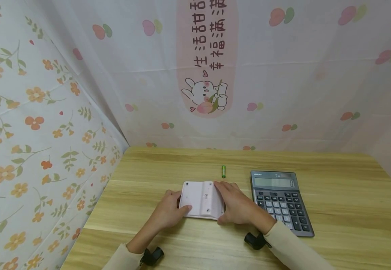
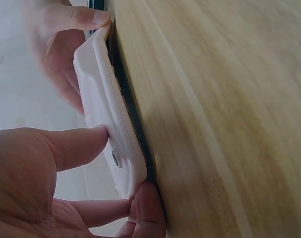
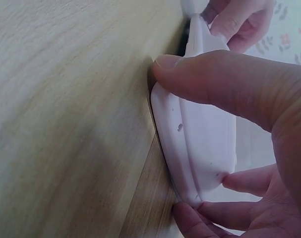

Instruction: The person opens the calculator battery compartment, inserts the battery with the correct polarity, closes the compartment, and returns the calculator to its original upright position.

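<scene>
A small white calculator is back side up, low over the wooden table, its screws and raised section showing. My left hand pinches its left end, thumb on the back and fingers at the edge beneath. On the other end, my right hand grips the case, with the thumb at the near corner and the fingers at the far one. In the left wrist view, small key-like bumps show along the underside of the white case. The front face is hidden. Just beyond the case lies a green battery.
A grey desk calculator lies face up to the right, partly behind the right forearm. The wooden table ends at a printed cloth backdrop. A floral cloth hangs at the left. Each wrist wears a black camera.
</scene>
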`<state>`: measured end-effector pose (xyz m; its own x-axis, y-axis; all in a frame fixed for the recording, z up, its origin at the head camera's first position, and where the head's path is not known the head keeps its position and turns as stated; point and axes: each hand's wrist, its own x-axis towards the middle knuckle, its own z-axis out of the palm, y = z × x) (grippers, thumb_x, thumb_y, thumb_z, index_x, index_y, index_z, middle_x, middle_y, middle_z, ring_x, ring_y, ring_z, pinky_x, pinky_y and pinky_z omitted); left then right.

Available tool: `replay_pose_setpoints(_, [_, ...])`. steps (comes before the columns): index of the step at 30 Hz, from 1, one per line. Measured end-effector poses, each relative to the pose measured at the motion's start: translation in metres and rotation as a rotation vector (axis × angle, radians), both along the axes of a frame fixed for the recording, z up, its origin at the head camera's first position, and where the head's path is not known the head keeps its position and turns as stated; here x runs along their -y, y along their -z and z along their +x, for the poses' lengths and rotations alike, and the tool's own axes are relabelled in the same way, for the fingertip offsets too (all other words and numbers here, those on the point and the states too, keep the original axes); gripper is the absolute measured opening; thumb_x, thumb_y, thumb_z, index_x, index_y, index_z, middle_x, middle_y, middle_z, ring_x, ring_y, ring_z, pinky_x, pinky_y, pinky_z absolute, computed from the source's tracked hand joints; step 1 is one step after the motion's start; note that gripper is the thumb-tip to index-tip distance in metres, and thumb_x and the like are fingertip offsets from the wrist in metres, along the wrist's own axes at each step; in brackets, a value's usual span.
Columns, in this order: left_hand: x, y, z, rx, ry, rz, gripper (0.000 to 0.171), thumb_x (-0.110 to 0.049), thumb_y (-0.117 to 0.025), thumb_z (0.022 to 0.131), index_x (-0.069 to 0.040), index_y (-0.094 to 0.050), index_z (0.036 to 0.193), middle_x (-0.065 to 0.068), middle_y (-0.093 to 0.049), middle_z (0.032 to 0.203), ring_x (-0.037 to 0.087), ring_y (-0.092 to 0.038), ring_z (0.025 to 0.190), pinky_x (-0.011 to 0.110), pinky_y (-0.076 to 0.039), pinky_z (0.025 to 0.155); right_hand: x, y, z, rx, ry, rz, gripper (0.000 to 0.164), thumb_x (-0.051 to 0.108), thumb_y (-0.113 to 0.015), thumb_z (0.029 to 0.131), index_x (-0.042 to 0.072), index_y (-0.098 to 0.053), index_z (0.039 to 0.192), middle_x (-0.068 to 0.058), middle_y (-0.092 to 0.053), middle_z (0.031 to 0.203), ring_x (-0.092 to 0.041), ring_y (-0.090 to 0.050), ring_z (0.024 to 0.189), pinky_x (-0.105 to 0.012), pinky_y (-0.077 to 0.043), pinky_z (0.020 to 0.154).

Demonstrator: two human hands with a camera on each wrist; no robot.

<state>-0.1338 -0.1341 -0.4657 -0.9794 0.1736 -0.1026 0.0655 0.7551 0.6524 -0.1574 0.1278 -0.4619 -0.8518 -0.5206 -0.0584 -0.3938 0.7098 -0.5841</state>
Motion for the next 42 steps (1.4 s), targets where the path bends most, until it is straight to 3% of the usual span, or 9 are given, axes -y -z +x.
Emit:
replay_pose_setpoints(13, [0.0,0.002,-0.001,0.033,-0.01,0.014,0.067,-0.025,-0.085,0.097,0.012,-0.06,0.148,0.021,-0.059,0.128,0.027,-0.063,0.104,0.053,-0.056,0.096,-0.002,0.0,0.002,0.002,-0.005,0.004,0.119,0.014,-0.107,0.069,-0.009,-0.039,0.164,-0.027,-0.048,0.163,-0.043,-0.045,0.146,-0.056,-0.043,0.119])
replay_pose_setpoints(20, [0.003,-0.005,-0.002,0.043,0.006,0.036,0.073,-0.03,-0.083,0.097,0.014,-0.057,0.149,0.017,-0.057,0.12,0.025,-0.058,0.096,0.047,-0.055,0.088,-0.006,0.001,0.001,0.028,-0.003,-0.034,0.114,0.017,-0.104,0.073,-0.008,-0.041,0.164,-0.03,-0.045,0.164,-0.047,-0.043,0.15,-0.061,-0.04,0.12])
replay_pose_setpoints(25, [0.004,-0.013,-0.005,0.002,0.017,0.057,0.075,-0.031,-0.086,0.096,0.013,-0.057,0.15,0.023,-0.057,0.132,0.031,-0.061,0.105,0.052,-0.055,0.092,-0.011,-0.001,-0.002,-0.016,0.0,-0.075,0.09,0.021,-0.097,0.084,-0.006,-0.052,0.157,-0.024,-0.052,0.16,-0.044,-0.051,0.146,-0.06,-0.044,0.118])
replay_pose_setpoints(29, [0.001,-0.018,-0.008,-0.041,0.049,0.035,0.079,-0.034,-0.091,0.09,0.009,-0.061,0.149,0.025,-0.057,0.143,0.036,-0.061,0.119,0.056,-0.055,0.099,-0.012,-0.008,-0.005,-0.087,-0.002,-0.111,0.056,0.017,-0.089,0.092,0.0,-0.068,0.141,-0.012,-0.063,0.142,-0.03,-0.065,0.116,-0.048,-0.057,0.097])
replay_pose_setpoints(33, [-0.006,-0.02,-0.011,-0.065,0.102,-0.013,0.085,-0.037,-0.097,0.082,0.006,-0.064,0.147,0.023,-0.056,0.149,0.041,-0.057,0.131,0.059,-0.053,0.106,-0.01,-0.013,-0.009,-0.152,-0.021,-0.143,0.027,0.011,-0.082,0.096,0.006,-0.076,0.122,-0.004,-0.066,0.123,-0.023,-0.064,0.095,-0.035,-0.055,0.08])
replay_pose_setpoints(36, [-0.011,-0.018,-0.014,-0.077,0.159,-0.037,0.091,-0.038,-0.101,0.076,0.005,-0.063,0.147,0.024,-0.053,0.155,0.045,-0.049,0.143,0.063,-0.047,0.113,-0.005,-0.014,-0.013,-0.184,-0.054,-0.157,0.018,0.007,-0.078,0.095,0.009,-0.078,0.114,-0.001,-0.067,0.116,-0.022,-0.065,0.097,-0.031,-0.056,0.08])
replay_pose_setpoints(42, [-0.017,-0.012,-0.021,-0.066,0.238,-0.08,0.103,-0.044,-0.104,0.071,-0.002,-0.059,0.154,0.026,-0.042,0.166,0.049,-0.034,0.154,0.072,-0.038,0.116,0.006,-0.016,-0.018,-0.216,-0.127,-0.13,0.019,0.0,-0.072,0.095,0.013,-0.08,0.106,0.0,-0.066,0.11,-0.02,-0.062,0.092,-0.033,-0.054,0.078])
